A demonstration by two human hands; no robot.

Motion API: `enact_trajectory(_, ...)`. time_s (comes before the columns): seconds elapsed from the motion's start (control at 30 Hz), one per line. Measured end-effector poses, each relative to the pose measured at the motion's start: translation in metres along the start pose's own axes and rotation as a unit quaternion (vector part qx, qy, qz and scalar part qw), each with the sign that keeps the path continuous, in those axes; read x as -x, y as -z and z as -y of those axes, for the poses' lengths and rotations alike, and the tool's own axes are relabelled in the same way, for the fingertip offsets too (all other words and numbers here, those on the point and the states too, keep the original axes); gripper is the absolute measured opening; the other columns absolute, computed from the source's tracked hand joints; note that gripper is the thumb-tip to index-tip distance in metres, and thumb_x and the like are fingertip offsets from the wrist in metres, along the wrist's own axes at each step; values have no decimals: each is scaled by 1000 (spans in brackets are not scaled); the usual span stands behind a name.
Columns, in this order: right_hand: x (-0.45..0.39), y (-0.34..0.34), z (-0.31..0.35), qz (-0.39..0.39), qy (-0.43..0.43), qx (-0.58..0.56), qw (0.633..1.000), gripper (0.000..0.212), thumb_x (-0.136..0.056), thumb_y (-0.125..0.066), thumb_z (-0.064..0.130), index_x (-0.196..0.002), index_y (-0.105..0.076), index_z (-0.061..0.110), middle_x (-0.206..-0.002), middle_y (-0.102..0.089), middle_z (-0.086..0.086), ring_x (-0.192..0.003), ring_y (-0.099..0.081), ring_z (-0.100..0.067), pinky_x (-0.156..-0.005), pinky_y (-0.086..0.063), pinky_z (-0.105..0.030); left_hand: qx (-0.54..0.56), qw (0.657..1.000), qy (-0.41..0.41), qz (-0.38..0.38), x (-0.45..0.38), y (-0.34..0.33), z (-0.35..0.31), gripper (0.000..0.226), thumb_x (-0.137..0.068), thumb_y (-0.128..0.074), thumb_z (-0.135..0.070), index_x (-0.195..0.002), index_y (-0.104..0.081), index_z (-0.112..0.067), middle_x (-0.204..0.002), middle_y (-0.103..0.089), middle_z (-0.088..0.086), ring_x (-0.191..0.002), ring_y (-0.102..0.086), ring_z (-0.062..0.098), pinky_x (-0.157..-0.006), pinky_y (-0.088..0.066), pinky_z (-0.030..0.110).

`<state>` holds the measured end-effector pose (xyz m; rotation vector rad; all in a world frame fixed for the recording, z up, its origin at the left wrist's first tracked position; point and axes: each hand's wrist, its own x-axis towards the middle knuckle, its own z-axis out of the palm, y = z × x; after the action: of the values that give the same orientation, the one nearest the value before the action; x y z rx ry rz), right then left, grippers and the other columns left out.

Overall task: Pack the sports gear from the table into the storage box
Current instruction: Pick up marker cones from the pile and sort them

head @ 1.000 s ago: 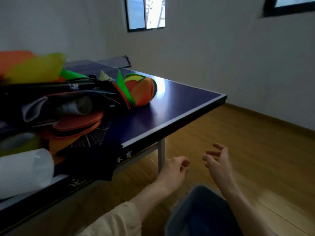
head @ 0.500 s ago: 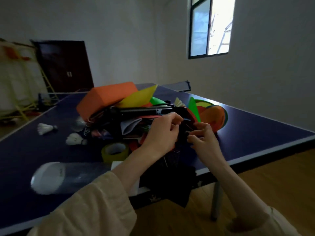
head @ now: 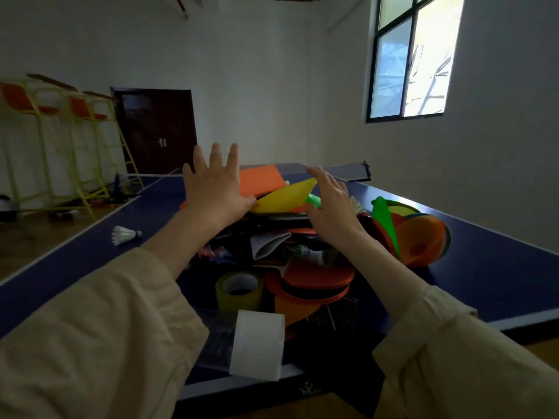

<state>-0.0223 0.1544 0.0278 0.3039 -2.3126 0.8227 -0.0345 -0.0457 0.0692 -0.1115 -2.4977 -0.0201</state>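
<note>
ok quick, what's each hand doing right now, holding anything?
Left hand: open, fingers spread at the orange block, holding nothing.
Right hand: open, fingers by the yellow disc, no grip visible.

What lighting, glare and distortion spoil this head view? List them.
Head view: daylight from the window blows out its panes; the room and the gear pile stay dim, so dark items blur together. Wide-angle bending tilts the walls and door. The sleeves loom large at the frame's bottom.

Head camera looks forward, close over the table (head: 499,267).
</note>
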Motion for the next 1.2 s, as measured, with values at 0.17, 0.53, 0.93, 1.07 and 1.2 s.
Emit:
enact_trajectory(0.17,-19,-12,9,74,47,52,995,72,-86,-45,-7,-150,-28,21,-147,-36,-10,-117,-50,-37,-83,-49,-46,143,987,-11,67,2,-23,18,93,-76,-71,-45,-148,-19,-19,-143,-41,11,-124,-46,33,-94,-45,48)
enact_trajectory(0.53,-9,-29,3,26,24,117,992,18,-93,-57,12,-103,-71,9,-112,-51,-14,-89,-58,-34,-79,-52,-43,270,953,120,71,-22,-47,44,93,-83,-65,-51,-151,-16,-11,-153,-26,15,-139,-28,36,-109,-31,49)
enact_trajectory(0.93,-5,-14,6,-68,43,28,996,12,-96,-50,9,-92,-58,2,-86,-63,-13,-76,-56,-32,-66,-47,-43,208,975,43,63,-22,-55,47,77,-71,-80,-38,-134,-41,-14,-128,-52,14,-112,-54,33,-84,-44,41)
enact_trajectory(1.07,7,1,-3,-110,44,29,993,17,-95,-53,9,-100,-68,4,-94,-67,-10,-82,-59,-26,-71,-47,-38,202,979,33,7,-18,-43,45,76,-68,-81,-37,-132,-45,-17,-122,-56,12,-106,-57,33,-85,-49,47)
enact_trajectory(1.2,21,12,-14,-116,14,31,993,21,-96,-54,9,-106,-72,6,-103,-68,-9,-86,-57,-16,-70,-31,-16,225,969,19,-101,-17,-13,36,75,-70,-80,-33,-133,-44,-11,-122,-53,18,-106,-55,36,-86,-46,45)
